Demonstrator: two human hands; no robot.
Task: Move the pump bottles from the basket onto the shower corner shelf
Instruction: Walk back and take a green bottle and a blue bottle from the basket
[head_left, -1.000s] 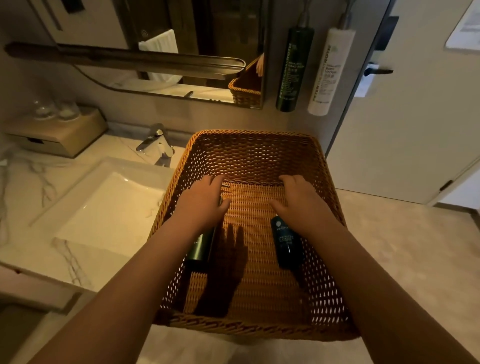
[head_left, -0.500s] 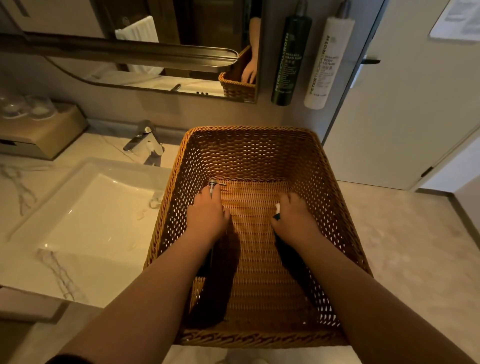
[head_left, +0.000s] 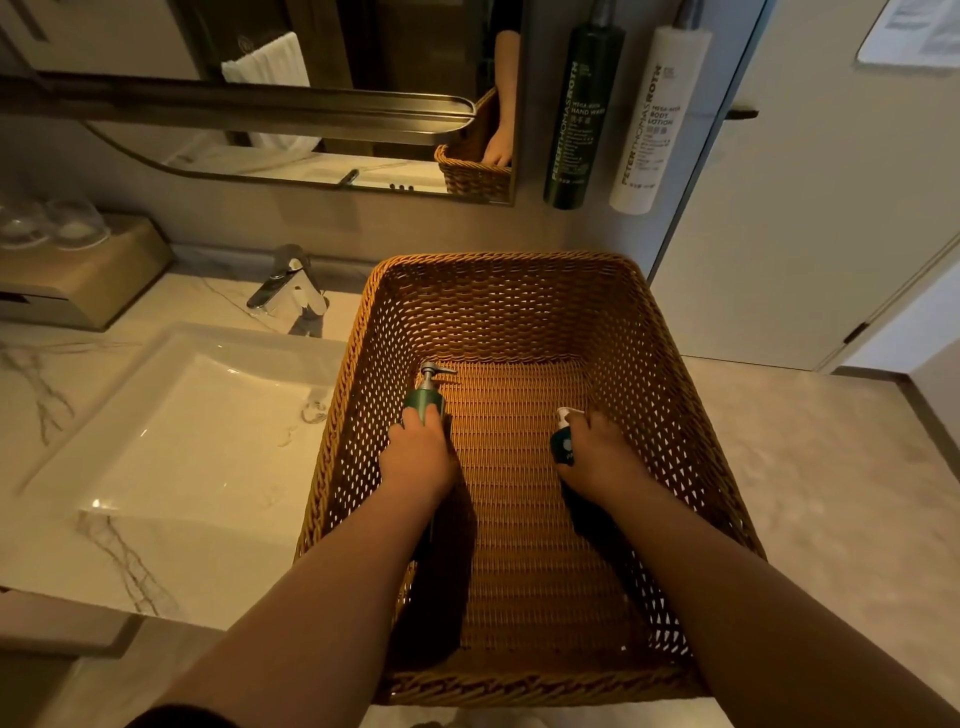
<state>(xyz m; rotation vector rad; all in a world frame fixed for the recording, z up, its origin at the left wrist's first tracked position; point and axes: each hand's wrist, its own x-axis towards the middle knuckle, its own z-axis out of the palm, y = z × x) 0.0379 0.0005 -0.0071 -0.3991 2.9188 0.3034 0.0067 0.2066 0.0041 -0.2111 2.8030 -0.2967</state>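
A brown wicker basket (head_left: 519, 291) stands on the counter to the right of the sink. Inside it, my left hand (head_left: 418, 460) is closed around a green pump bottle (head_left: 427, 397) with a silver pump head, near the left wall. My right hand (head_left: 602, 460) grips a dark teal pump bottle (head_left: 561, 447) with a white top, nearer the right wall. Both bottle bodies are mostly hidden under my hands. No shower shelf is in view.
A white sink (head_left: 171, 436) and chrome faucet (head_left: 285, 291) lie to the left on a marble counter. Two tall wall-mounted dispensers, a dark one (head_left: 579, 114) and a white one (head_left: 657, 119), hang above the basket beside a mirror (head_left: 322, 78). A door (head_left: 831, 208) is at the right.
My hands went from lying flat over the bottles to closing around them. The bottles have tilted up, and the green one's pump head now shows above my left hand.
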